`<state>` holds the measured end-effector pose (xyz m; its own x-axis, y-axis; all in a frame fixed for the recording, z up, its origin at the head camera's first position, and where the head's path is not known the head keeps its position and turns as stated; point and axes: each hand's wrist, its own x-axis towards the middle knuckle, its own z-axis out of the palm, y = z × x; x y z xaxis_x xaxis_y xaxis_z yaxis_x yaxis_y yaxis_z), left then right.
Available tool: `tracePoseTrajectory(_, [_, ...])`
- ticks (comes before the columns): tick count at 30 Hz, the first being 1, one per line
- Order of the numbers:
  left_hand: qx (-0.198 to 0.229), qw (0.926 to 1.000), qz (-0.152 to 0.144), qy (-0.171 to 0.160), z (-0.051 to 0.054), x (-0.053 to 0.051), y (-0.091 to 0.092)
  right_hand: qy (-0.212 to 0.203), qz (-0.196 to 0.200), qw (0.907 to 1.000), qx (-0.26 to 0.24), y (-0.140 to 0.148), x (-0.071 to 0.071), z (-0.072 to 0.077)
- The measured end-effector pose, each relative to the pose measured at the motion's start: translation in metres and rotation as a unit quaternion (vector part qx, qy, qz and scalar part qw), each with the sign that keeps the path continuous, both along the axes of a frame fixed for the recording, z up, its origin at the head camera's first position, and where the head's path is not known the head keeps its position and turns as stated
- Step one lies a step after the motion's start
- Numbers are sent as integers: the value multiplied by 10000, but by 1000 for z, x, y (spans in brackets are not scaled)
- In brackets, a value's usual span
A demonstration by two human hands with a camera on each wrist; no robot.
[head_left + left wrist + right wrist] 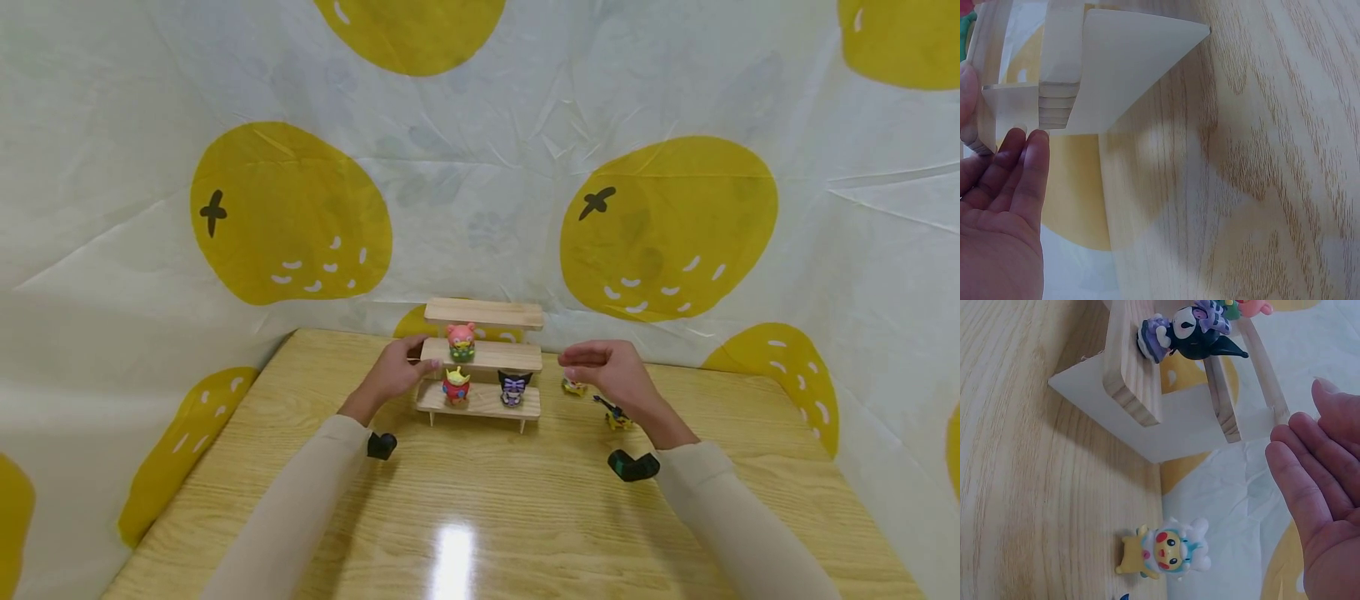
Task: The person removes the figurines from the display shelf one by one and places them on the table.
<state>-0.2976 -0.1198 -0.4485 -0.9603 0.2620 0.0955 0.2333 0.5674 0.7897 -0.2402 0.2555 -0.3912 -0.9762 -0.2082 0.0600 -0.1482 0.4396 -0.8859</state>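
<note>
A three-tier wooden shelf (483, 357) with pale side panels (1132, 56) stands near the cloth. My left hand (393, 372) pinches the left end of its middle board, thumb and fingers on either side. Nothing is in my right hand (611, 372), held with extended fingers just off the shelf's right end. A pink-hooded figurine (461, 342) sits on the middle tier. On the lowest tier are a red figurine with a yellow top (455, 387) and a black-and-purple figurine (1191, 331). Beneath my right hand, a yellow figurine in a white-and-blue hood (1166, 550) stands on the table.
Another yellow figurine with a dark, long-necked piece (618, 418) is on the table (480, 492) by my right wrist. Cloth with large yellow fruit prints (480, 192) hangs behind and at both sides. Dark wrist-camera pieces (632, 465) jut below my sleeves.
</note>
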Motion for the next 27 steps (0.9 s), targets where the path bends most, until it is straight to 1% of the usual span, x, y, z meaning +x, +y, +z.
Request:
tracePoseTrajectory(4, [16, 10000, 12, -25, 1, 2, -1, 46, 75, 10000, 1, -6, -1, 2])
tracePoseTrajectory(9, [7, 10000, -45, -5, 1, 2, -1, 79, 144, 9998, -66, -10, -1, 5])
tracePoseTrajectory(12, [5, 10000, -72, -15, 0, 1, -1, 53, 177, 9998, -90, -13, -2, 7])
tracePoseTrajectory(16, [-21, 10000, -35, -43, 0, 1, -1, 0, 247, 9996, -152, -18, -4, 9])
tracePoseTrajectory(20, [13, 10000, 3, -15, 2, 1, -2, -64, 288, 9994, -194, -24, -7, 10])
tracePoseTrajectory(23, [39, 10000, 20, -70, 3, 1, -2, -98, 321, 9992, -208, -28, -9, 11])
tracePoseTrajectory(27, [-31, 10000, -4, -83, 3, 2, -1, -113, 330, 9989, -298, -34, -9, 12])
